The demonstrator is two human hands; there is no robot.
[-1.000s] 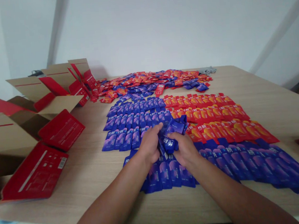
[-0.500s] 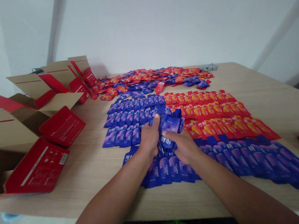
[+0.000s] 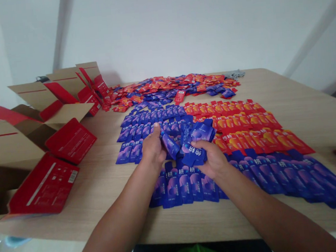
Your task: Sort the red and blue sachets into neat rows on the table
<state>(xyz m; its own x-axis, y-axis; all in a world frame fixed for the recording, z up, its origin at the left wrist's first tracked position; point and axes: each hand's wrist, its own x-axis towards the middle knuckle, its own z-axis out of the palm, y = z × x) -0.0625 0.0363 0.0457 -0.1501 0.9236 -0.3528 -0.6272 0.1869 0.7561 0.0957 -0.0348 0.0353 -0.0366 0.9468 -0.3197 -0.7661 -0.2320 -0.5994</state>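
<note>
My left hand (image 3: 154, 147), thumb raised, is closed around the end of a blue-purple sachet (image 3: 170, 145) that tilts toward the right. A loose bunch of blue sachets (image 3: 199, 135) is gripped in my right hand (image 3: 213, 159), its thumb pressed on top. Both hands hover over the middle of the laid-out sachets. Under and in front of them run overlapping blue sachets (image 3: 185, 187), partly hidden by my hands and forearms. Rows of blue sachets (image 3: 128, 150) lie to the left, beyond my left hand.
Red-orange sachets (image 3: 263, 139) lie in rows at right. A mixed heap of red and blue sachets (image 3: 164, 85) spreads across the back of the table (image 3: 112, 201). Open red cartons (image 3: 46, 187) crowd the left side. A grey cloth (image 3: 235, 74) lies behind the heap.
My hands have moved apart. The left has shifted left with one sachet, while the right has moved slightly right with the bunch, which is now fanned out more.
</note>
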